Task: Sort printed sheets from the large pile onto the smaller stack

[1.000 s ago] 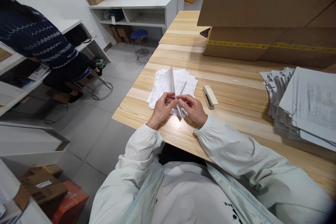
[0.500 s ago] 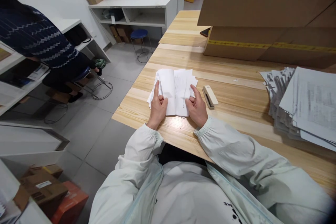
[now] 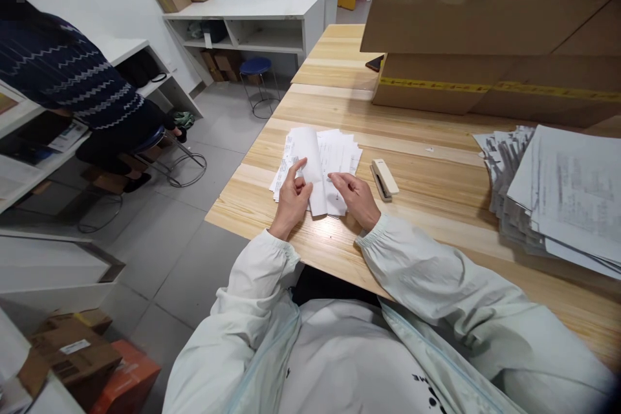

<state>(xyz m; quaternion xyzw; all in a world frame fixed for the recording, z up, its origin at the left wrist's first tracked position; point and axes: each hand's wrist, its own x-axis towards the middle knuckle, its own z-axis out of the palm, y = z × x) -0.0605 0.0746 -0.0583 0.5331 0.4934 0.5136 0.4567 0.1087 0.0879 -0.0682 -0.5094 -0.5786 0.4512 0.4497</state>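
Note:
A small pile of printed white sheets [image 3: 334, 149] lies on the wooden table [image 3: 436, 194] in front of me. On top of it lies a folded white sheet [image 3: 310, 168]. My left hand [image 3: 292, 197] pinches the folded sheet's left edge between thumb and forefinger. My right hand [image 3: 356, 197] rests on the sheets to its right, forefinger stretched out and pressing on the paper. A cream stapler [image 3: 385, 178] lies just right of the pile, untouched.
A thick fanned stack of papers [image 3: 548, 194] fills the table's right side. Large cardboard boxes [image 3: 485, 32] stand at the back. A seated person in a dark patterned sweater [image 3: 68, 84] works at the left. More cartons [image 3: 77, 349] sit on the floor at lower left.
A second ago both hands held a sheet standing upright in a fold. It was then laid flat and pressed. Now the left hand pinches its edge and the right forefinger presses the paper.

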